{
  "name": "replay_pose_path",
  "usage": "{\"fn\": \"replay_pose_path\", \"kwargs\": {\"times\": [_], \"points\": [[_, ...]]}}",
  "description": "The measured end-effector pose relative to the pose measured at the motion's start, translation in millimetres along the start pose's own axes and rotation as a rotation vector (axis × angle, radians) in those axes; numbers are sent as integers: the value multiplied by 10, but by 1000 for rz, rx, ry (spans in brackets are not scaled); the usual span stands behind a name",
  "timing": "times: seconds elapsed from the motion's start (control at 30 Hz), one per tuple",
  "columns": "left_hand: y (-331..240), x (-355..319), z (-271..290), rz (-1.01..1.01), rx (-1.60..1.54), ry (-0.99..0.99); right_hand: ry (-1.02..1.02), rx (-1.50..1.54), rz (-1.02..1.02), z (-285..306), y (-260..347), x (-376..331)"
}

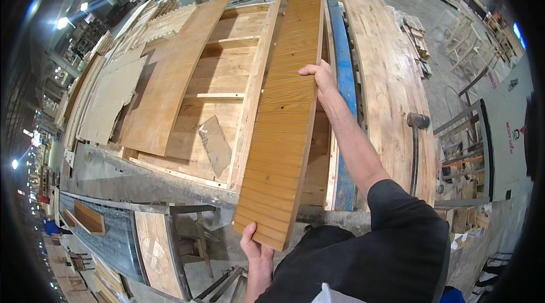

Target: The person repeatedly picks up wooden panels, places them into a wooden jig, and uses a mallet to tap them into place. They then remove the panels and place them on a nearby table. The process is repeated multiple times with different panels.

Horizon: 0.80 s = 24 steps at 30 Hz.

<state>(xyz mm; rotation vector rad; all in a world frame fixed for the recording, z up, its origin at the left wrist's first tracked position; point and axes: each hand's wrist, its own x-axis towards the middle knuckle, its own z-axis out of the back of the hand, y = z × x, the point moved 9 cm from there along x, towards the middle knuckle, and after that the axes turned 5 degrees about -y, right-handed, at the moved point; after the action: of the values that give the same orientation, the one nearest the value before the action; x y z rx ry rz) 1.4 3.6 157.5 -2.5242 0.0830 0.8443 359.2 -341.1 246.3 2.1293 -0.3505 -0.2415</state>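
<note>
A long brown wooden board (pixel 286 99) with grooves across its face slants away from me, tilted above a wooden frame (pixel 247 116). My left hand (pixel 258 249) grips its near end, thumb on the grooved face and fingers out of sight beneath. Farther up, my right hand (pixel 323 79) clasps the right edge, thumb over the top face. The fingers of that hand are mostly hidden behind the edge. Below the board, the frame shows crosspieces and light panels between them. A torn piece of cardboard (pixel 215 147) lies inside it.
Left of the board, a brown plywood sheet (pixel 176 76) and a cardboard sheet (pixel 110 99) lie on the frame. To the right are a blue plank (pixel 342 104), a wide light wood panel (pixel 392 87) and a mallet (pixel 417 127) resting on it. A grey cabinet (pixel 514 127) stands far right.
</note>
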Motion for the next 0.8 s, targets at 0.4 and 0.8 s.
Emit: {"fn": "replay_pose_path", "kwargs": {"times": [0.4, 0.8], "points": [[716, 918, -313, -67, 183, -53, 23, 36, -391, 979, -1474, 1120], [1160, 1554, 573, 54, 385, -98, -718, -1067, -269, 1693, -1913, 1199]]}}
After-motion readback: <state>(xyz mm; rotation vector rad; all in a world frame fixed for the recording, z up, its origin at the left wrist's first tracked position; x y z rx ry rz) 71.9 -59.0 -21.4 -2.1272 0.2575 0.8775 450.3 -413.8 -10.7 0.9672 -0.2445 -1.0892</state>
